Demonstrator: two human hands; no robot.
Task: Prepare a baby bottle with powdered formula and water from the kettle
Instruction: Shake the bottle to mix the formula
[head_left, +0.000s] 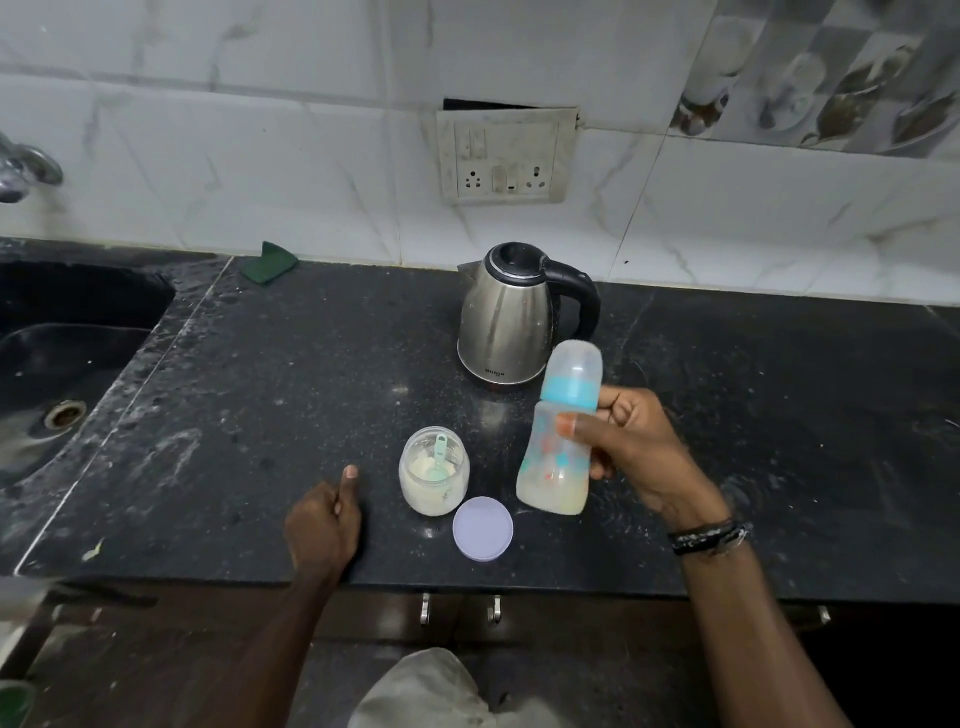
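Big picture first: the dark surface (260, 364) runs wide in front of you, sink (67, 364) off at nine o'clock, and the steel kettle (511, 322) stands at twelve o'clock from the bottle, handle turned to three o'clock, lid down. Now the bottle (563, 436) — your right hand (639, 452) has it, fingers wrapped round the waist, thumb across the front, so that grip is closed on the bottle. Its long axis runs near upright, cap end tipped a touch toward one o'clock, base toward seven; the blue collar and clear cap are on, pale liquid sits low inside. I reckon the next move turns on exactly that: the cap end lies just above your grip, clear of your fingers. Your left hand (324, 525) sits at nine o'clock from the bottle, fingers curled, thumb out, holding nothing, and it's the free one to reach across. Between them, the open powder jar (435, 478) with its green scoop (440, 454) inside, and the lilac lid (483, 528) at five o'clock of the jar
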